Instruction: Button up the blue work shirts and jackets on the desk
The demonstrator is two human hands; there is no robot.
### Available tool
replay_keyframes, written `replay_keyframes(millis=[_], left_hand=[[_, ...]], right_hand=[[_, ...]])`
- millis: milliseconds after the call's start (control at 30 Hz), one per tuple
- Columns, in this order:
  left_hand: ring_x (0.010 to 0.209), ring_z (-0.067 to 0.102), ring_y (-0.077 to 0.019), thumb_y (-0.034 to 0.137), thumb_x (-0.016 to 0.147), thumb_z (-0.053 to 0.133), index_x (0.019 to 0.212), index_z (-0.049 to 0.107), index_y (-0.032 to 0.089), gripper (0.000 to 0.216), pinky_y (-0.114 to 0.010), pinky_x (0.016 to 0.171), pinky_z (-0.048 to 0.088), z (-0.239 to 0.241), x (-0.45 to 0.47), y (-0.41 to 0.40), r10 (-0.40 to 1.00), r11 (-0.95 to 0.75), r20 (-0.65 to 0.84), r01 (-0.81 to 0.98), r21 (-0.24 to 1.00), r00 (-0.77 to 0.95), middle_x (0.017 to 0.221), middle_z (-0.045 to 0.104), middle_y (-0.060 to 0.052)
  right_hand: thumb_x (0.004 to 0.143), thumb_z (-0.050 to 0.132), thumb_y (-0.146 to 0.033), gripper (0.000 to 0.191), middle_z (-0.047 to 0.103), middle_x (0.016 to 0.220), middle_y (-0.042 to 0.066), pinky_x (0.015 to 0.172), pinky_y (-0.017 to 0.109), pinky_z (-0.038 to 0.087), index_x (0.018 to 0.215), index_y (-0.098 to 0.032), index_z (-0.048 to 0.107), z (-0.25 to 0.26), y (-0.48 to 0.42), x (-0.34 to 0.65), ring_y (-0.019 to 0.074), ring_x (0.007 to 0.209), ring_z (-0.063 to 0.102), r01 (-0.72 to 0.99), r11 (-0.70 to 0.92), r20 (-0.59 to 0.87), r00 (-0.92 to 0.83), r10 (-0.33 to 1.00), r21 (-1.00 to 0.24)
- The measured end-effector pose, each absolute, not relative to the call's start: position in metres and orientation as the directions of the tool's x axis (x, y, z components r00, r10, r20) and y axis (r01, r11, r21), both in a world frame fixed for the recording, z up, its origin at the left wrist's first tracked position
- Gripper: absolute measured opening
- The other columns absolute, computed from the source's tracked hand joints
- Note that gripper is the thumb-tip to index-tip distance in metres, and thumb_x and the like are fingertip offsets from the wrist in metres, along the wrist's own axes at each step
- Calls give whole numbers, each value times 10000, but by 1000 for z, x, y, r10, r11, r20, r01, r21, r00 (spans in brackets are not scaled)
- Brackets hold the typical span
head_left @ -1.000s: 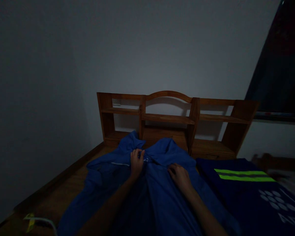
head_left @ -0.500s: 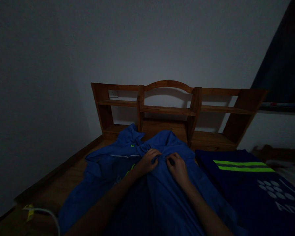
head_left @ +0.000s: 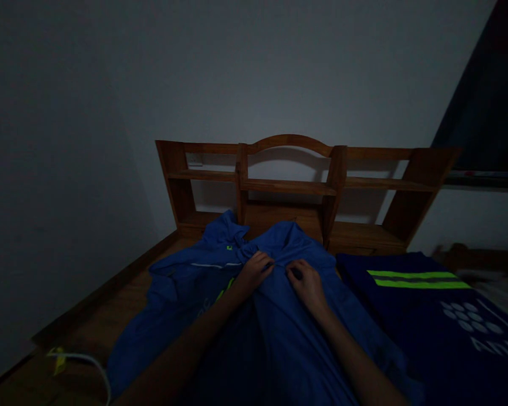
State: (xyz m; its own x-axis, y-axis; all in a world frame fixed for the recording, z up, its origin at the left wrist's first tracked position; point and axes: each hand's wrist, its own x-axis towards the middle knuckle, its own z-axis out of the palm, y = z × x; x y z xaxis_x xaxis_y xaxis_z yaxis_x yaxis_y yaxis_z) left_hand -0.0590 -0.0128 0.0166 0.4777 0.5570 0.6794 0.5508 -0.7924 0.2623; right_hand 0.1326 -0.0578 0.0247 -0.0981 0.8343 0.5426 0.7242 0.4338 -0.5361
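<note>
A blue jacket (head_left: 288, 327) lies spread over a wooden surface in front of me, with creases around its upper part. Both my hands are on it near its collar area. My left hand (head_left: 256, 272) pinches the fabric with curled fingers. A short gap to the right, my right hand (head_left: 307, 282) also grips the cloth between thumb and fingers. On the jacket's left part there is a thin white line and some bright green marking. The dim light hides the finer details under my fingertips.
A wooden shelf unit (head_left: 288, 186) stands against the wall behind the jacket. To the right lies a folded dark blue garment (head_left: 389, 304) with a green reflective stripe and white print. A white cable (head_left: 84, 357) with a yellow tag is at the lower left.
My left hand's fingers have closed more tightly on the cloth and shifted slightly. The right hand stays nearly in place, and the view has tilted a little.
</note>
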Motion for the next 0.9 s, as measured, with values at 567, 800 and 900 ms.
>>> replay_keyframes(millis=[567,800,900], left_hand=[[938,501,-194,150,813,524,946,559,211,150,-370,878,424,15,-54,-17,590,-748,682,611,260,432,919,555,-33],[951,494,-189,120,806,508,960,550,203,179,-355,866,429,18,-54,-20,593,-748,682,607,270,427,921,547,-33],[968,490,-188,121,816,494,985,550,202,195,-352,877,423,20,-54,-22,578,-764,674,594,251,459,937,547,-36]], right_hand=[[823,499,-150,263,599,1051,21,851,267,426,1040,-243,617,27,-63,131,159,958,566,684,504,522,-207,827,-527],[833,493,-172,249,624,1036,13,842,270,428,1035,-246,621,25,-62,131,163,963,572,695,506,522,-216,825,-511],[824,527,-193,229,639,985,12,792,257,439,1025,-241,624,24,-61,129,159,890,590,692,515,523,-229,821,-505]])
